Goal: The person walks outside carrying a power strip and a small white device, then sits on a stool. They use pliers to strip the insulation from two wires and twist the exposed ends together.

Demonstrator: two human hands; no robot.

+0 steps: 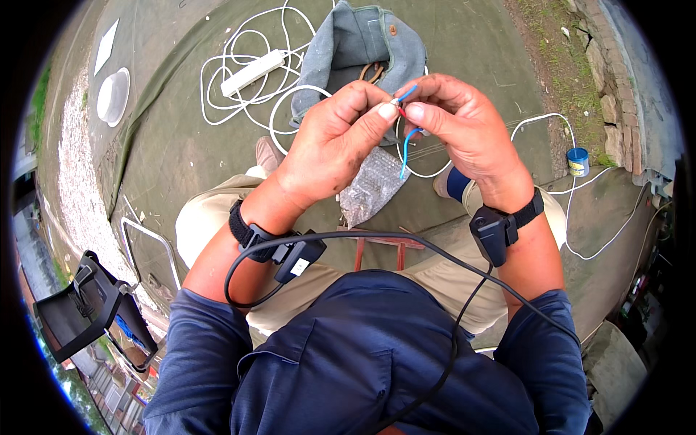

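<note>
Above my knees, my left hand (pixel 330 141) and my right hand (pixel 467 134) meet, thumbs and fingertips pinched close together. Between them is a thin electrical wire; a blue wire (pixel 404 156) curves down below the fingers, and a short blue end pokes out above. A small red piece shows between the thumb tips. The fingers partly hide where the wires join. Just beyond my hands lies a blue-grey cloth bag (pixel 319 61), its mouth open, with brown handles or cords inside. Under the fingers rests a bubble-wrap package (pixel 371 190).
A white power strip (pixel 252 72) lies among coiled white cable at the far left. At the right, white cable passes a small blue tin (pixel 578 163). A black chair (pixel 94 312) stands at left. Something red-framed (pixel 380 245) is between my legs. A black cable crosses my arms.
</note>
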